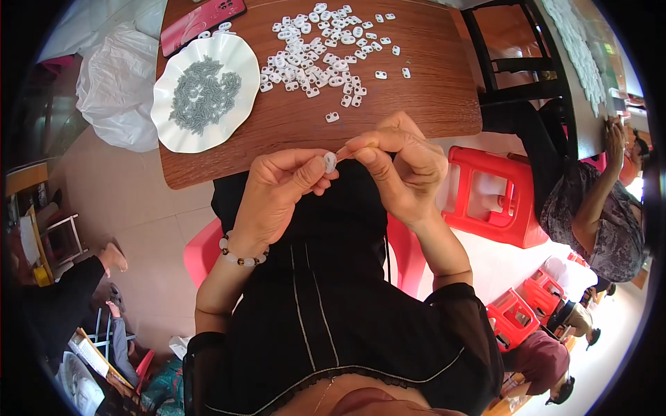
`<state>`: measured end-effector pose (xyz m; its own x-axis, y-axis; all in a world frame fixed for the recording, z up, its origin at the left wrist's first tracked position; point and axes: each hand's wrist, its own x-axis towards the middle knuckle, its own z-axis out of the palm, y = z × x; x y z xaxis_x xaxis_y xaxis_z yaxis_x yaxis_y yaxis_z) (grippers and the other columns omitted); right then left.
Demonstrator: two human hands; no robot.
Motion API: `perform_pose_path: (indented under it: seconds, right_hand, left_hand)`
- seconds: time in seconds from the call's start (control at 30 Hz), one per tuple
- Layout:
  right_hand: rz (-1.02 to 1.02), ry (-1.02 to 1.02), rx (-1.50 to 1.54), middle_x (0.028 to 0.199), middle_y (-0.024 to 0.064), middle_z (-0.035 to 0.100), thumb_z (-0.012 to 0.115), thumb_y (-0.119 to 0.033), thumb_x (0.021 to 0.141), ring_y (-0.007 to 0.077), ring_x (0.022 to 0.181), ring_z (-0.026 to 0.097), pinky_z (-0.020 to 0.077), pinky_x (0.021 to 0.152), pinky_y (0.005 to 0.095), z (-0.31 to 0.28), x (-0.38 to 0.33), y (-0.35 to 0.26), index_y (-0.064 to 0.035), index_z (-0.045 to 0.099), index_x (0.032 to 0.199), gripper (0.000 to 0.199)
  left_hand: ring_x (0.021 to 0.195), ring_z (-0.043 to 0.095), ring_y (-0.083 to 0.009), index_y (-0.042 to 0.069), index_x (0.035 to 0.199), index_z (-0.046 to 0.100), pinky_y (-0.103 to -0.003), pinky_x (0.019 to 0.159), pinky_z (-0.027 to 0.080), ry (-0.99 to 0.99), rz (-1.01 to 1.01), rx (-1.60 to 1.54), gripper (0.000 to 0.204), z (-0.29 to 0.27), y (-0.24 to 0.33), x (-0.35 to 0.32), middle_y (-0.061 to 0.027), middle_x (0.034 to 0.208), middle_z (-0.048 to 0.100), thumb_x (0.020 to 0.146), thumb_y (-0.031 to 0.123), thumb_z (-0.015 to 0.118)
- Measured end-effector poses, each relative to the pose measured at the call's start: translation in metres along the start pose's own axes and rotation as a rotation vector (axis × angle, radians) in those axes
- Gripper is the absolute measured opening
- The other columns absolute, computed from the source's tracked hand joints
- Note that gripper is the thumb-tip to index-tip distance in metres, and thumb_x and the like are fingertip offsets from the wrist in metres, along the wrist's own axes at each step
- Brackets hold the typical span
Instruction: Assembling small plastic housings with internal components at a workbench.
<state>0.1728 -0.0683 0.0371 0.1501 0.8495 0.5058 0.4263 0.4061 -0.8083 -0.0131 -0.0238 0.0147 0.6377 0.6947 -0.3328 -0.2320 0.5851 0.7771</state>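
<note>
In front of my body, just off the near table edge, my left hand [274, 191] pinches a small white plastic piece with holes [330, 163] between thumb and fingers. Close beside it, my right hand [409, 170] has its thumb and index finger pressed together. A thin, coppery sliver seems to show at those fingertips, too small to name. Many similar white two-holed pieces [305, 61] lie scattered over the brown table [423, 97], and a single one [332, 117] sits nearer to me. A white wavy-rimmed plate [164, 125] at the left holds a heap of small grey spring-like pieces [201, 97].
A pink phone [205, 24] lies at the table's far left corner. White plastic bags [121, 83] stand left of the table. On the right are a red stool [492, 197] and a seated person [596, 215] at another table. More people and stools fill both sides.
</note>
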Motion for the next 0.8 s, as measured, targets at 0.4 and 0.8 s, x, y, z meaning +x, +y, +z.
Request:
perform_pose_path:
  seconds: [0.4, 0.8]
  right_hand:
    - [0.146, -0.034, 0.169, 0.08, 0.0119, 0.067, 0.063, -0.004, 0.089, 0.0143, 0.076, 0.06, 0.0503, 0.067, 0.0237, -0.001, -0.004, -0.001, 0.0045, 0.067, 0.09, 0.01]
    - [-0.083, -0.013, -0.112, 0.073, 0.0017, 0.068, 0.074, -0.001, 0.073, 0.0151, 0.063, 0.052, 0.0425, 0.056, 0.0249, 0.01, 0.001, 0.002, -0.0029, 0.072, 0.082, 0.009]
  left_hand:
    - [0.076, 0.061, -0.0102, -0.003, 0.104, 0.067, -0.022, 0.07, 0.05, 0.017, 0.014, 0.016, 0.022, -0.004, 0.0, 0.002, -0.0095, 0.088, 0.069, 0.091, 0.015, 0.063]
    - [0.077, 0.062, -0.0102, -0.002, 0.108, 0.066, -0.023, 0.07, 0.05, -0.003, -0.008, -0.049, 0.023, -0.008, -0.004, 0.004, -0.0094, 0.092, 0.069, 0.092, 0.015, 0.062]
